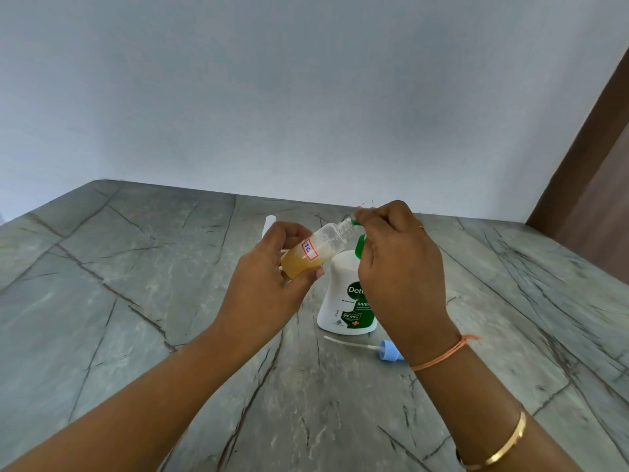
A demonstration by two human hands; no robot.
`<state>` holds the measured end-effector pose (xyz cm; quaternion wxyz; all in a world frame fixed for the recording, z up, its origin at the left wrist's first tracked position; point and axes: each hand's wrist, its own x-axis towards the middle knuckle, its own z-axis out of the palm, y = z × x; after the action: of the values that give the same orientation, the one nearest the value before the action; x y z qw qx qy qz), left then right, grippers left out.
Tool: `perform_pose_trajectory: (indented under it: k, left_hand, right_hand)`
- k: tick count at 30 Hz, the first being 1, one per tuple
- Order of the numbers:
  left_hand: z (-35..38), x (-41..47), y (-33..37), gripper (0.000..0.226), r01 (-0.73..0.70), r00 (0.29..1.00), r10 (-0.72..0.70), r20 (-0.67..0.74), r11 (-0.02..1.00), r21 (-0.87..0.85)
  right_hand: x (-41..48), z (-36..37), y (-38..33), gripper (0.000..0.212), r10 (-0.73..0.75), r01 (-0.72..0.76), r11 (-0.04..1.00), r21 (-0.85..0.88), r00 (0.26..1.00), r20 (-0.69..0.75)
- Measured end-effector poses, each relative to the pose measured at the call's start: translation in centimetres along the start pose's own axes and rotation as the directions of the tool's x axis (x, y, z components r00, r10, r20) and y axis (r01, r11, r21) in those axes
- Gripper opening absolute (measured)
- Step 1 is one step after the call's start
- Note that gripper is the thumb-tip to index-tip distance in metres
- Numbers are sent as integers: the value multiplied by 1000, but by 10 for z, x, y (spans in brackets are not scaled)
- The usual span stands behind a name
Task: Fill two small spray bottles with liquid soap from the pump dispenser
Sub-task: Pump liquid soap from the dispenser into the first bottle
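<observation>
1. Spray bottle [315, 248]: clear, amber liquid, white label edged red, blue writing.
2. Pump dispenser [342, 294]: white, green label and pump.
3. Spray cap [388, 349], near: light blue, white tube.
4. Table [136, 301]: grey-green, dark veins.

Loose spray cap [388, 349] before the dispenser [343, 301]; perhaps another bottle [270, 221] behind, left.

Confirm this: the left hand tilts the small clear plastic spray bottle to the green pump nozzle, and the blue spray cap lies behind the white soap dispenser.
One error. The head view shows the blue spray cap lying in front of the white soap dispenser, nearer the person. The left hand does tilt the small clear plastic spray bottle to the green pump nozzle.
</observation>
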<state>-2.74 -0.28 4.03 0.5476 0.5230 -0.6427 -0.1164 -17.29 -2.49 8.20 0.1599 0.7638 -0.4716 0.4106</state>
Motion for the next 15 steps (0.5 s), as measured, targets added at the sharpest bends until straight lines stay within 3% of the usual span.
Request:
perform_pose_trajectory:
  k: [6, 15]
  left_hand:
    - [-2, 0, -1, 38, -5, 1000, 5, -2, 1000, 9]
    - [1, -1, 0, 39, 3, 1000, -3, 1, 1000, 22]
  right_hand:
    - [-6, 5, -1, 35, -36, 34, 999, -32, 997, -61]
    - [2, -7, 1, 35, -7, 8, 1000, -19, 998, 67]
